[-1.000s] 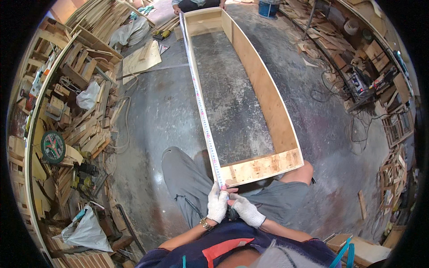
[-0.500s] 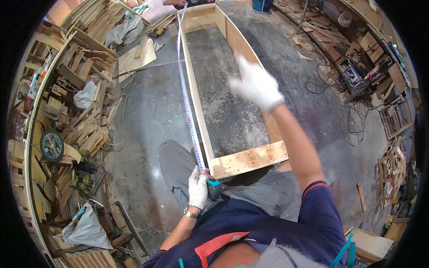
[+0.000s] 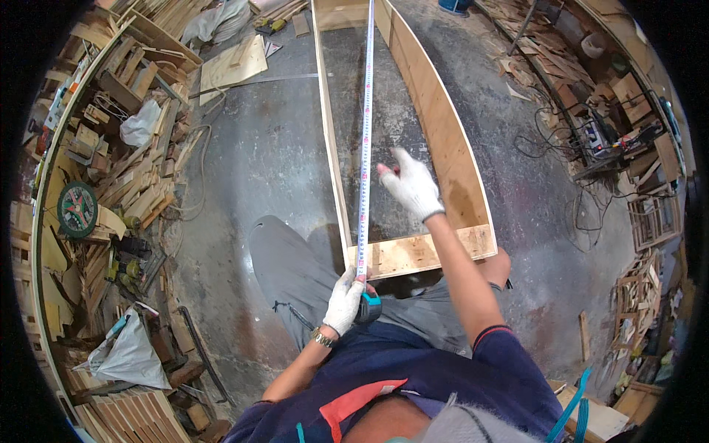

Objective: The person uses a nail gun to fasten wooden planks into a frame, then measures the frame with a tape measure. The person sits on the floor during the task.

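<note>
My left hand point(image 3: 344, 304), in a white work glove with bare fingertips, is closed on a black and teal tape measure point(image 3: 368, 308) at the near left corner of a long wooden frame point(image 3: 421, 255). From it the white tape blade point(image 3: 365, 155) stretches away over the frame's inside, crossing the near board and running out past the top edge of the view. My right hand point(image 3: 412, 186), gloved too, hovers over the frame's inside to the right of the blade. Its fingers are apart and hold nothing. The frame's near end lies between my knees.
Wood offcuts point(image 3: 151, 192) and a white sack point(image 3: 129, 354) line the left side. A plywood sheet point(image 3: 233, 70) lies on the floor beyond. On the right are scrap wood point(image 3: 546, 66), loose cables point(image 3: 543, 136) and slatted wooden frames point(image 3: 653, 221). A blue bucket point(image 3: 454, 6) stands far off.
The tape blade has swung right, from the frame's left side to across its inside. My right hand has drawn nearer to me. The other person at the far end has left the view.
</note>
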